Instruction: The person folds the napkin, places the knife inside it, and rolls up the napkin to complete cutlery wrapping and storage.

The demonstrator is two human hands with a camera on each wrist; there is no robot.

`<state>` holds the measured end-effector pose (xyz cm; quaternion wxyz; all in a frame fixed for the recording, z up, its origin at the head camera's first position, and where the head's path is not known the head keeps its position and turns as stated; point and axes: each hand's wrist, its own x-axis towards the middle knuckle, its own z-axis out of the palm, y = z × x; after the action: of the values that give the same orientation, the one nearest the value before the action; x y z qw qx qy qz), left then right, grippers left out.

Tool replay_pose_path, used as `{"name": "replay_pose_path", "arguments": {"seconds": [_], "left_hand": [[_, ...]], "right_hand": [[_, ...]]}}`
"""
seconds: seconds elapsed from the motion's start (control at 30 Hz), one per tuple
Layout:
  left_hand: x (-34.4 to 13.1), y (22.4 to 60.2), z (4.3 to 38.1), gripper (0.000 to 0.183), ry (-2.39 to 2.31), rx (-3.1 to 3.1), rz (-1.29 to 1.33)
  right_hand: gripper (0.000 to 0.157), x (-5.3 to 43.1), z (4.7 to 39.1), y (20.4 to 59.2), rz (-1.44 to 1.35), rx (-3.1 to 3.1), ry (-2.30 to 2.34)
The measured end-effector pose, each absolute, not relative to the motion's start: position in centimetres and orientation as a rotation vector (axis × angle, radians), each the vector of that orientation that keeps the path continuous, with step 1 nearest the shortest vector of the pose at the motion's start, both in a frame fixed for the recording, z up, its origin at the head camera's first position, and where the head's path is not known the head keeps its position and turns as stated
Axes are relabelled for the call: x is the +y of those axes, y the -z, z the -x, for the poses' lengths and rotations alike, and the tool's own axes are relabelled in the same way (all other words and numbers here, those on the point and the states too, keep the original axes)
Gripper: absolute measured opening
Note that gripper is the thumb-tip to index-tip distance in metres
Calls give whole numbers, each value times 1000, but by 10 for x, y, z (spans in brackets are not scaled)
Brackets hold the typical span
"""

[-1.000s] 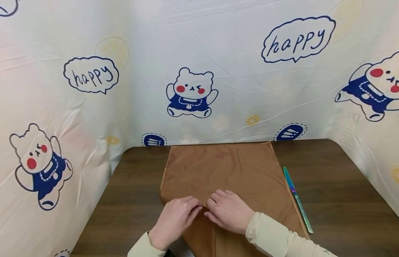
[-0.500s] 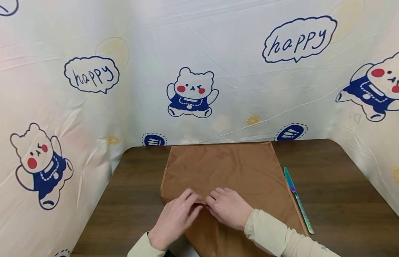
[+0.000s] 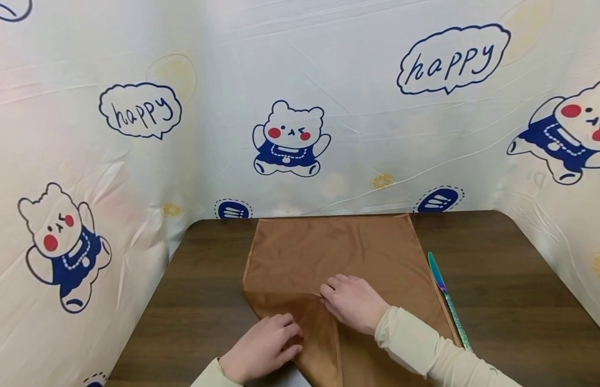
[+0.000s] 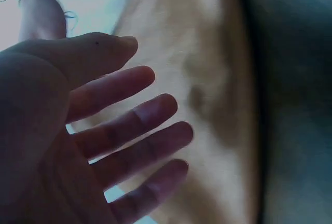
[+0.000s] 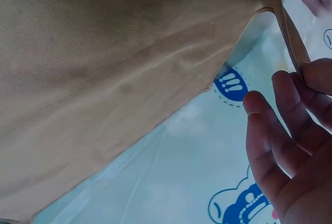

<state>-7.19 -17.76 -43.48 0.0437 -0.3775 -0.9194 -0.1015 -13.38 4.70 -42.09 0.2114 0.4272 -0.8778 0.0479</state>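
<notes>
A brown cloth (image 3: 329,247) with a stitched hem lies over the middle of the table, part of it folded over at the near left. My right hand (image 3: 355,303) pinches the cloth's edge near the fold; in the right wrist view the hem runs between thumb and index finger (image 5: 306,94). My left hand (image 3: 263,346) is apart from that edge, over the cloth's near left side, holding nothing. Spread, relaxed fingers (image 4: 140,112) show in the left wrist view, with brown cloth behind them.
A table knife (image 3: 447,303) with a rainbow sheen lies along the cloth's right edge, blade toward the back. Dark wooden tabletop (image 3: 203,279) shows on both sides. A white curtain (image 3: 367,118) printed with cartoon bears surrounds the table.
My left hand has let go of the cloth's edge and drawn back toward the near left. My right hand, still pinching it, has shifted slightly right and away, pulling the folded part rightward.
</notes>
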Motion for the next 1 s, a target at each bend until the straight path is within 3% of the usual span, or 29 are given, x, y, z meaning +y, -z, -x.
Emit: {"name": "replay_pose_path", "arguments": {"seconds": [1.0], "left_hand": [[-178,461,72,29,95,-2988,1135]], "right_hand": [[5,82,166,431,-983,-2567,-236]]}}
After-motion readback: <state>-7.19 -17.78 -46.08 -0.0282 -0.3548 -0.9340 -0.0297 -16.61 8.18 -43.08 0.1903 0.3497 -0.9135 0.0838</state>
